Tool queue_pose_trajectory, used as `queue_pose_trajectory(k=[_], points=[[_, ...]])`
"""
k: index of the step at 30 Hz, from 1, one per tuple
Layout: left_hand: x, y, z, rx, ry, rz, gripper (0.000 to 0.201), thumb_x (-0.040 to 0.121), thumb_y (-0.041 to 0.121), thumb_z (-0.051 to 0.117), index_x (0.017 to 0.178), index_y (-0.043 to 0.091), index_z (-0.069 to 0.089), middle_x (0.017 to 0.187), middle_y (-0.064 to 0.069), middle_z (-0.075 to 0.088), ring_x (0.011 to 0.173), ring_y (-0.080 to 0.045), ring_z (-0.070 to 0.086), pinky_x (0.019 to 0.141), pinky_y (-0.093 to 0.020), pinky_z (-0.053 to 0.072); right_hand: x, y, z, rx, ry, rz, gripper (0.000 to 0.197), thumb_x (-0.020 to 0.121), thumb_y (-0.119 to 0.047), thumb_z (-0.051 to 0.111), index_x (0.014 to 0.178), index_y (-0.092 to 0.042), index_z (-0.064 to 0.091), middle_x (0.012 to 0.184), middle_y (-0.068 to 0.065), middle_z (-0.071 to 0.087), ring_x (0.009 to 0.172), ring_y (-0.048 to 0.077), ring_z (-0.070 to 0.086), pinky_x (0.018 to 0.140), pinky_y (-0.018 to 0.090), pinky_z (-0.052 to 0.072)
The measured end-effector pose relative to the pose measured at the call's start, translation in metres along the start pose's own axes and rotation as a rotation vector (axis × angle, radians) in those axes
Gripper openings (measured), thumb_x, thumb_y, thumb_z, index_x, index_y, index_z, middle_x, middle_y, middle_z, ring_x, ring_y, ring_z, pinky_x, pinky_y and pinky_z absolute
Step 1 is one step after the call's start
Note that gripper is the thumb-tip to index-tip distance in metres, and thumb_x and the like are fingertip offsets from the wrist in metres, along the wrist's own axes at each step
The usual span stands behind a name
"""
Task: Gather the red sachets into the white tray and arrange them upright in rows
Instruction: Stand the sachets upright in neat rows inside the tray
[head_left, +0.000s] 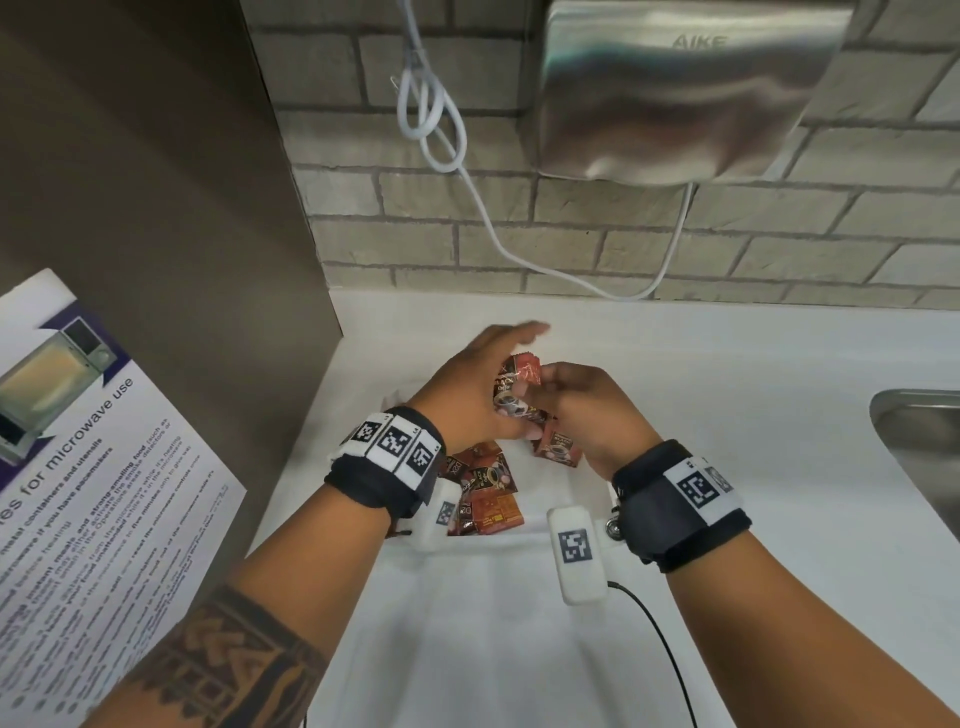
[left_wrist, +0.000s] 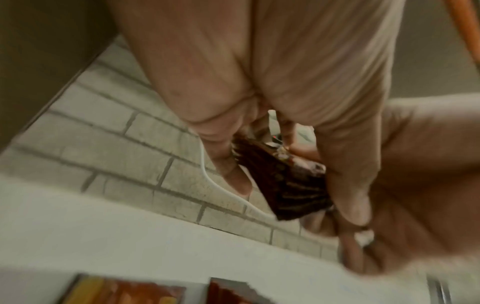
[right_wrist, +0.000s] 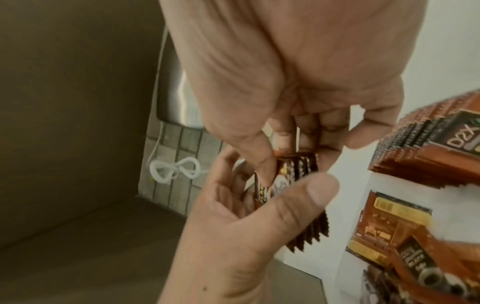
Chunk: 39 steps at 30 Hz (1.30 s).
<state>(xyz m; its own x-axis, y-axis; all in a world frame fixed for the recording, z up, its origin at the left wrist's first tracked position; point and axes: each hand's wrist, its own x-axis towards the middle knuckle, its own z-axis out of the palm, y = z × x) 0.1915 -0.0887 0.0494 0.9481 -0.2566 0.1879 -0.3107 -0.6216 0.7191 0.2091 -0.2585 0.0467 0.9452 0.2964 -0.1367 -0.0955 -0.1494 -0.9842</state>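
A grey brick wall (head_left: 623, 244) rises behind a white counter (head_left: 727, 389). High on the wall hangs a brushed-steel hand dryer (head_left: 685, 88) marked "AIKE", cut off by the top edge of the head view, with a white cable (head_left: 431, 119) looped and knotted beside it and trailing down to the counter's back edge. A plain brown panel (head_left: 156, 182) closes the left side. Against it leans a printed sheet (head_left: 88, 467), partly out of frame; "for microwave use" can be read, and the finer lines are too small to make out. At the far right a steel sink (head_left: 919, 452) shows only its corner.

The white tray (head_left: 493, 597) sits on the counter below the hands, and its white walls are hard to tell from the white surface. Its far end is hidden by both wrists, the black bands with coded markers and the small white wrist cameras.

The left hand (head_left: 467, 395) has its thumb and fingers curled round a bunch of red sachets (head_left: 511, 395) held over the tray; how many is unclear in the blurred left wrist view. The right hand (head_left: 587, 410) pinches the top of that bunch between thumb and fingertips. In the right wrist view the serrated sachet edges stand side by side.

More loose sachets (head_left: 485, 493) lie flat and overlapping in the tray under the left wrist, and one more (head_left: 558, 449) lies just below the right hand. Their print reads "D2X" and "BLACK Coffee".
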Motion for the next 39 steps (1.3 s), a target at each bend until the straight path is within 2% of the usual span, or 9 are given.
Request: queue_pose_trajectory(k=[2, 5, 10, 14, 18, 21, 25, 29, 39], points=[[0.002, 0.0, -0.003, -0.244, 0.079, -0.121, 0.118, 0.062, 0.032, 0.095, 0.152, 0.045, 0.02, 0.148, 0.013, 0.034, 0.124, -0.006, 0.047, 0.095, -0.018, 0.047, -0.002, -0.001, -0.005, 0.071, -0.02, 0.021, 0.008, 0.091, -0.014, 0.069, 0.096, -0.009, 0.074, 0.092, 0.007, 0.077, 0.087, 0.022, 0.073, 0.072, 0.03, 0.054], [0.003, 0.002, -0.002, -0.716, 0.088, -0.327, 0.105, 0.068, 0.047, 0.087, 0.151, 0.045, 0.022, 0.152, 0.005, 0.038, 0.132, -0.018, 0.048, 0.105, -0.043, 0.049, -0.004, -0.002, -0.008, 0.135, -0.054, 0.024, 0.013, 0.093, -0.016, 0.068, 0.102, -0.009, 0.074, 0.101, 0.008, 0.077, 0.101, 0.025, 0.072, 0.084, 0.034, 0.052], [0.004, 0.01, 0.008, -1.198, -0.063, -0.328, 0.061, 0.091, 0.009, 0.068, 0.145, 0.025, 0.047, 0.123, -0.009, 0.068, 0.108, -0.028, 0.066, 0.089, -0.055, 0.056, -0.007, 0.0, -0.004, 0.177, -0.058, -0.045, 0.017, 0.095, -0.013, 0.065, 0.109, -0.009, 0.073, 0.106, 0.012, 0.076, 0.106, 0.028, 0.07, 0.095, 0.045, 0.055], [0.002, 0.009, 0.011, -1.092, -0.079, -0.29, 0.043, 0.098, 0.009, 0.057, 0.14, 0.012, 0.048, 0.106, -0.003, 0.071, 0.098, -0.023, 0.069, 0.091, -0.053, 0.056, -0.006, 0.0, -0.01, 0.044, 0.024, -0.066, 0.023, 0.088, -0.017, 0.075, 0.11, -0.013, 0.069, 0.1, 0.006, 0.076, 0.098, 0.024, 0.073, 0.093, 0.047, 0.056], [0.0, 0.004, 0.009, -0.99, -0.039, -0.292, 0.029, 0.099, 0.009, 0.057, 0.128, 0.017, 0.053, 0.1, -0.007, 0.068, 0.089, -0.027, 0.068, 0.084, -0.047, 0.058, -0.004, -0.01, -0.019, -0.154, 0.187, -0.121, 0.025, 0.09, -0.021, 0.072, 0.114, -0.024, 0.067, 0.104, -0.004, 0.064, 0.091, 0.015, 0.066, 0.079, 0.03, 0.055], [-0.001, 0.004, 0.01, -0.921, -0.026, -0.279, 0.029, 0.096, 0.007, 0.061, 0.122, 0.017, 0.053, 0.098, -0.007, 0.067, 0.083, -0.024, 0.067, 0.079, -0.046, 0.059, -0.001, -0.02, -0.022, -0.236, 0.108, -0.198, 0.016, 0.09, -0.02, 0.071, 0.106, -0.024, 0.071, 0.092, -0.008, 0.067, 0.077, 0.003, 0.065, 0.069, 0.017, 0.051], [-0.001, 0.005, 0.015, -0.879, 0.027, -0.246, 0.028, 0.09, 0.0, 0.069, 0.109, 0.015, 0.056, 0.093, 0.004, 0.069, 0.084, -0.023, 0.068, 0.067, -0.04, 0.061, 0.004, -0.026, -0.018, -0.23, 0.03, -0.217, 0.01, 0.088, -0.008, 0.072, 0.094, -0.016, 0.074, 0.083, 0.002, 0.074, 0.073, 0.006, 0.068, 0.075, 0.025, 0.056], [-0.004, 0.003, 0.015, -0.859, 0.029, -0.197, 0.029, 0.091, 0.001, 0.069, 0.112, 0.016, 0.057, 0.101, 0.006, 0.07, 0.098, -0.018, 0.066, 0.081, -0.038, 0.059, 0.008, -0.025, -0.021, -0.257, 0.02, -0.257, 0.009, 0.086, -0.01, 0.077, 0.091, -0.017, 0.075, 0.084, 0.003, 0.076, 0.072, 0.007, 0.068, 0.073, 0.021, 0.056], [0.0, 0.002, 0.021, -0.791, -0.034, -0.284, 0.037, 0.089, 0.001, 0.071, 0.116, 0.025, 0.062, 0.098, 0.003, 0.071, 0.09, -0.011, 0.068, 0.084, -0.037, 0.056, 0.016, -0.025, -0.031, -0.292, 0.064, -0.287, 0.007, 0.085, -0.01, 0.077, 0.087, -0.018, 0.077, 0.08, -0.001, 0.076, 0.072, 0.009, 0.069, 0.071, 0.021, 0.056]])
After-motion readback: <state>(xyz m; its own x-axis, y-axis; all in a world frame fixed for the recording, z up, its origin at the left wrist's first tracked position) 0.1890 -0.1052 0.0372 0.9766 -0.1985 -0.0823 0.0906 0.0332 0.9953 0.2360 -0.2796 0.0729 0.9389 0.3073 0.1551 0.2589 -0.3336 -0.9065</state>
